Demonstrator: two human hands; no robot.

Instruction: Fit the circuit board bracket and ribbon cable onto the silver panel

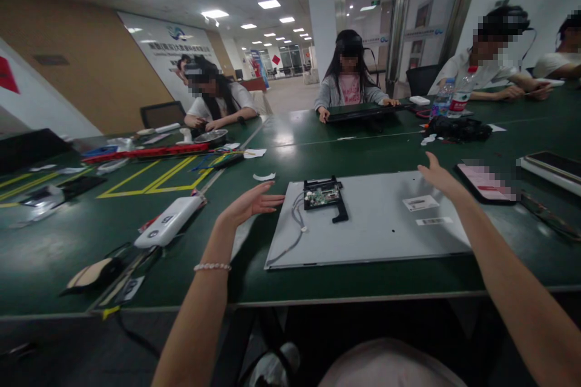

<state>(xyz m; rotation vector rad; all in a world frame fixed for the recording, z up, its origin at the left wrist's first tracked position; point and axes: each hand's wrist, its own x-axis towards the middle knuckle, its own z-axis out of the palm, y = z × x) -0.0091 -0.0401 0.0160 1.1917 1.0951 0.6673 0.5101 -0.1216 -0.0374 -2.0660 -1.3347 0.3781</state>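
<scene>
A flat grey-white panel lies on the green table in front of me. Near its upper left sits a black bracket with a green circuit board, and grey cables run from there down the panel's left side. Two white labels are stuck on its right half. My left hand, fingers apart and holding nothing, is at the panel's left edge; whether it touches is unclear. Over the upper right part of the panel, my right hand is open with thumb and fingers spread.
Left of me are a white power strip and a beige-black mouse. A phone lies right of the panel, with bottles and a black bundle behind. Several people sit across the green table.
</scene>
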